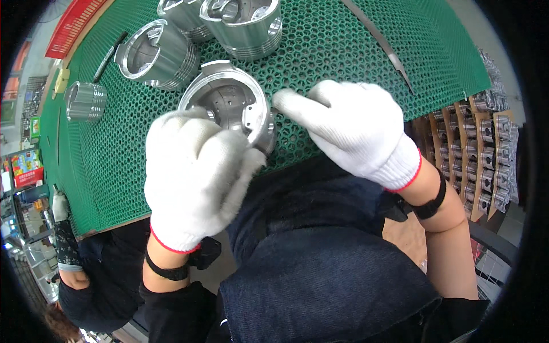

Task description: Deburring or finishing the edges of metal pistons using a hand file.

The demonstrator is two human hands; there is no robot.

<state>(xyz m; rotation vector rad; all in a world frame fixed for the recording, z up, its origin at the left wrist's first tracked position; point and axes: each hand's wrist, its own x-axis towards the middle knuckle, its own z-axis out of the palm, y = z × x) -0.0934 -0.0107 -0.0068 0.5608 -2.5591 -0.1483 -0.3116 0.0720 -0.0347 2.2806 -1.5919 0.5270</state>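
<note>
A shiny metal piston (231, 103) lies tilted at the near edge of the green honeycomb mat (343, 46), its hollow underside facing me. My left hand (191, 174), in a white knit glove, wraps around the piston's lower rim. My right hand (351, 126), also gloved, reaches in from the right; its fingertips press at the piston's right side near the ring grooves. Whether something thin is pinched there I cannot tell.
Two more pistons (154, 54) (246, 23) stand further back on the mat, a fourth (86, 101) at the far left. A thin metal strip (383, 46) lies at the right. A rack of metal parts (480, 154) stands to the right. Another person's gloved hand (60, 206) shows at lower left.
</note>
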